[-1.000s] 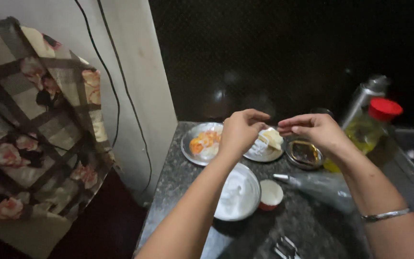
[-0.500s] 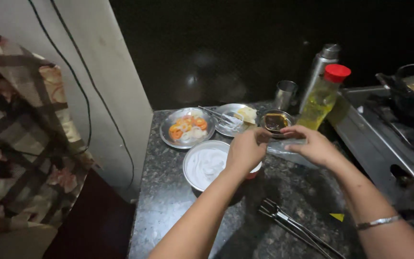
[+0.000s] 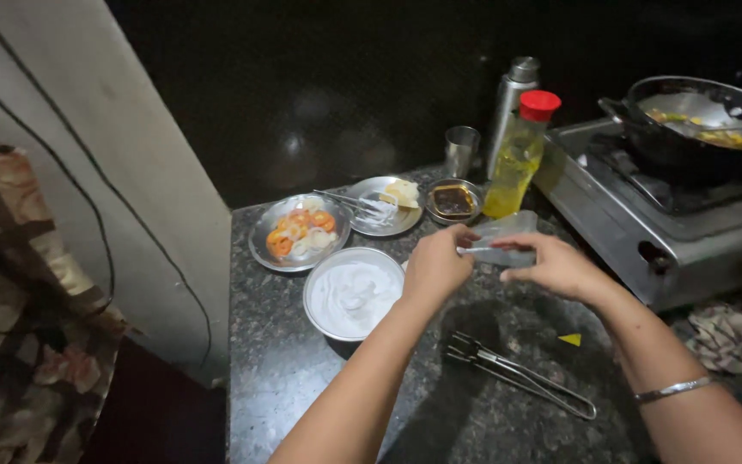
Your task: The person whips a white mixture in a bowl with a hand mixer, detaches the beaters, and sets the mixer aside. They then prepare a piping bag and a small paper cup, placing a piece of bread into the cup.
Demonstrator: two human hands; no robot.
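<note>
At centre frame, above the dark counter (image 3: 302, 378), the left hand (image 3: 434, 266) and right hand (image 3: 551, 266) pinch a clear plastic pouch (image 3: 501, 241) between closed fingers; holding it level and gripping both ends firmly should avoid spills

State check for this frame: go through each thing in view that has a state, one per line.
Clear bag: held by both hands, off the counter.
Left hand: gripping the bag.
Right hand: gripping the bag.
Oil bottle: upright, red cap on.
Steel flask: upright, capped.
Tumbler: upright.
White bowl: holds white stuff.
Pan: on stove, food inside.
Tongs: lying flat.
</note>
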